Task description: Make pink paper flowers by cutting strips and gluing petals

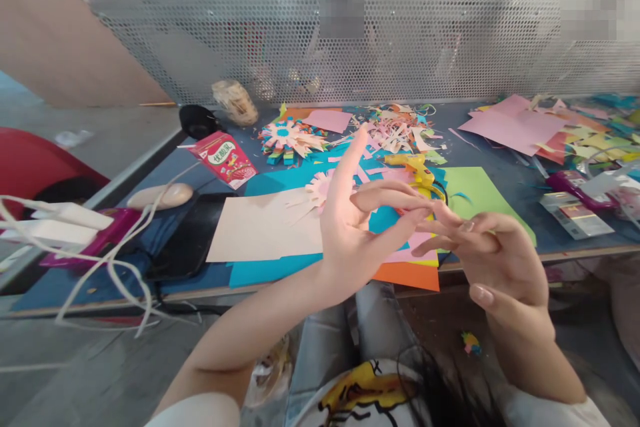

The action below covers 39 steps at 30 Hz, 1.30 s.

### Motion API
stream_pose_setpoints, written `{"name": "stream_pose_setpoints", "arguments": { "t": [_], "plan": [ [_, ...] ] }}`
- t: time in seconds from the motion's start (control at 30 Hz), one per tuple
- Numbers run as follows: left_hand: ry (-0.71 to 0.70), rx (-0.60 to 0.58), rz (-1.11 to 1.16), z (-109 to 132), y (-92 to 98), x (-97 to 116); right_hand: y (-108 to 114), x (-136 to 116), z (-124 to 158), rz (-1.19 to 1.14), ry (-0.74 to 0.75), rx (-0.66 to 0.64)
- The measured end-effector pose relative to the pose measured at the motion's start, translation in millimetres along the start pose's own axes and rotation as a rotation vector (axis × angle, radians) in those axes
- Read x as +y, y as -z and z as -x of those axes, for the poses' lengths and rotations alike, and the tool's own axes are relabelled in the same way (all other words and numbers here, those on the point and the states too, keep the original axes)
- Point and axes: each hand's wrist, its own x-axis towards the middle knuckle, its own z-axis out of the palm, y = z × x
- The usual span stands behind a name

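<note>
My left hand (355, 227) is raised over the table's front edge, one finger pointing up. Its thumb and other fingers close on a fingertip of my right hand (505, 260). The right hand's fingers are partly bent and its thumb stands apart; no object shows in it. Below and behind the hands lie a cream paper sheet (265, 230), blue paper (285, 270), orange paper (410, 276) and green paper (480, 197). A pale fringed paper flower (316, 191) is partly hidden by my left hand. A yellow glue gun (420, 173) lies just beyond the hands.
A multicoloured fringed paper flower (285, 137), paper scraps (400, 127) and pink sheets (520, 123) lie towards the perforated metal panel (280, 33). At left are a red drink carton (227, 159), a black phone (193, 233) and a purple power strip (120, 230) with white cables.
</note>
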Motion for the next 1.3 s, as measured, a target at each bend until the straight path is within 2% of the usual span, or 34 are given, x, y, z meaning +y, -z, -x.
{"name": "stream_pose_setpoints", "arguments": {
  "t": [0.17,0.33,0.5,0.67,0.8,0.93,1.13,1.3],
  "plan": [
    [0.203,-0.057,0.153,5.2,-1.7,6.9,1.2,2.4,3.3,0.123,0.052,0.062],
    [0.259,-0.063,0.133,7.9,-4.4,6.0,1.0,7.0,7.1,0.241,0.084,0.08],
    [0.181,-0.042,0.076,5.1,-4.6,1.9,-0.8,7.8,6.6,0.255,0.152,0.071],
    [0.083,-0.024,-0.012,-0.2,1.6,-4.1,2.9,1.8,4.0,0.075,0.017,0.065],
    [0.059,-0.108,-0.052,0.8,4.1,-4.7,6.0,0.7,2.6,-0.005,-0.007,0.034],
    [0.013,-0.172,-0.084,2.9,5.4,-1.9,8.7,3.1,2.6,0.014,0.003,0.054],
    [-0.091,-0.197,-0.15,2.4,4.6,1.2,10.4,3.8,7.1,0.052,0.05,0.069],
    [-0.147,-0.141,-0.151,3.3,-2.5,4.7,7.0,4.9,15.4,0.182,0.083,0.121]
  ]
}}
